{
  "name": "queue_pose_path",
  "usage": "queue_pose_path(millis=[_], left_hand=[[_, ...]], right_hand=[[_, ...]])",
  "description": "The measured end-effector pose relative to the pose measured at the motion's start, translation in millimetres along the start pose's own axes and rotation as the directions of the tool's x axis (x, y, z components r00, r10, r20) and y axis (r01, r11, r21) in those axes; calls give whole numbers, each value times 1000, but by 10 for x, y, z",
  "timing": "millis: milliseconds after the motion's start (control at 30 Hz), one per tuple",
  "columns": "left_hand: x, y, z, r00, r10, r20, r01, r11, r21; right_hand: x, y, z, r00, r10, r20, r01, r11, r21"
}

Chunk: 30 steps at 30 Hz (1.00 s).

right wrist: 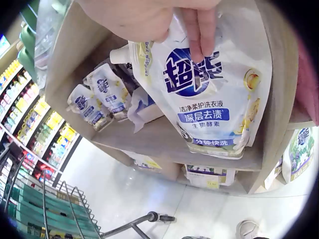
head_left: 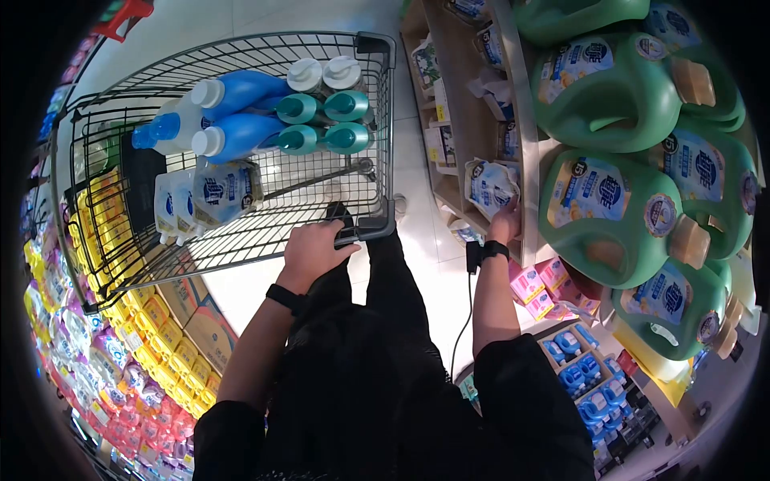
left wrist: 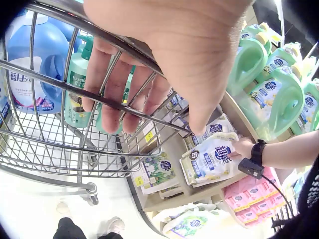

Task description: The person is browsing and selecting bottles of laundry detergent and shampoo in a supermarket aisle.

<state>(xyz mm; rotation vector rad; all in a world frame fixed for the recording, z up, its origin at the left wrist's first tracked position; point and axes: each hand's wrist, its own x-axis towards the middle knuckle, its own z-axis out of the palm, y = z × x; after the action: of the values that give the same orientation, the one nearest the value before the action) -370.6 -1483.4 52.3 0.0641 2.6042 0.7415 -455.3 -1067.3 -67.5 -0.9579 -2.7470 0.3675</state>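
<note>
My left hand [head_left: 315, 255] holds the near corner of the wire shopping cart [head_left: 375, 228]. In the left wrist view its fingers reach down inside the wires while the thumb stays outside the rim. On the right, my right hand [head_left: 504, 223] grips the top of a white laundry detergent pouch [right wrist: 214, 117] with blue lettering. The pouch stands tilted at the front of a wooden shelf compartment, its bottom close over the shelf board [right wrist: 174, 152]. Part of its top is hidden by the hand. Inside the cart are blue detergent bottles [head_left: 245, 135], green bottles [head_left: 348, 138] and similar pouches [head_left: 224, 192].
Large green detergent jugs [head_left: 597, 200] crowd the top of the shelf unit at right. More pouches [right wrist: 107, 92] lie deeper in the compartment. Pink packs [head_left: 539, 289] stand beyond the shelf end. Yellow packages [head_left: 164, 349] line the left side. A cable [head_left: 455, 337] hangs from the right wrist.
</note>
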Motion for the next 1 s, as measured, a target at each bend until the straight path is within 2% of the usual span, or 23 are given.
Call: queue_pose_path(millis=[67, 100, 167, 200, 267, 300, 333, 367, 400, 433, 467, 500, 533, 600, 667, 800, 867, 933, 967, 1000], left_hand=[[9, 6, 5, 1000, -4, 15, 4, 1000, 5], [12, 6, 4, 1000, -5, 15, 5, 1000, 6], [3, 12, 5, 1000, 11, -14, -11, 1000, 21], [9, 19, 14, 1000, 11, -12, -11, 1000, 24], [11, 15, 17, 1000, 21, -21, -21, 1000, 6], [19, 5, 20, 1000, 22, 7, -22, 1000, 21], [24, 16, 5, 998, 1, 57, 0, 1000, -22], [22, -42, 97, 1000, 17, 14, -16, 999, -43], [20, -61, 122, 1000, 1, 31, -2, 1000, 13], [20, -56, 111, 1000, 16, 15, -16, 1000, 9], [15, -61, 125, 1000, 22, -10, -22, 1000, 0], [19, -31, 89, 999, 32, -7, -32, 998, 50], [24, -8, 49, 1000, 27, 11, -28, 999, 46], [44, 40, 45, 1000, -15, 25, 12, 993, 120], [87, 11, 112, 1000, -7, -6, 8, 992, 128], [206, 5, 154, 996, 28, -79, -17, 991, 136], [248, 47, 76, 995, 25, -93, -13, 991, 131], [333, 32, 42, 994, 36, -99, -31, 998, 53], [370, 58, -7, 999, 3, -46, 0, 998, 56], [382, 78, -28, 998, 10, -59, -6, 998, 62]], right_hand=[[74, 47, 58, 996, 0, -85, -13, 988, -155], [143, 65, 85, 997, 0, -83, -13, 988, -154], [259, 47, 85, 990, -15, 142, 52, 963, -266], [296, 32, 95, 990, -13, 143, 51, 963, -265], [311, -10, 196, 948, 125, 293, 43, 861, -507], [316, 34, 205, 857, -102, 504, 464, 575, -674], [313, 176, 247, 647, -224, 729, 761, 130, -636], [119, 239, 159, 803, -418, 425, 593, 635, -496], [-83, -111, -184, 923, -221, 316, 254, 965, -67], [-147, 6, -72, 955, -201, 216, 197, 980, 40], [-327, -286, -284, 978, -114, 176, 113, 993, 17], [-514, -549, -509, 966, -253, 45, 242, 956, 167], [-623, -548, -512, 938, -338, 76, 324, 934, 153], [-776, -526, -507, 779, -574, 250, 489, 807, 330], [-999, -929, -813, 682, -552, 479, 261, 796, 546], [-1195, -1337, -912, 549, -670, 500, 279, 710, 646], [-1220, -1529, -840, 536, -673, 511, 250, 704, 665], [-1175, -1838, -986, 462, -652, 601, 154, 726, 670], [-1166, -1942, -1016, 455, -694, 559, 221, 696, 683], [-1132, -1955, -946, 460, -700, 546, 229, 687, 689]])
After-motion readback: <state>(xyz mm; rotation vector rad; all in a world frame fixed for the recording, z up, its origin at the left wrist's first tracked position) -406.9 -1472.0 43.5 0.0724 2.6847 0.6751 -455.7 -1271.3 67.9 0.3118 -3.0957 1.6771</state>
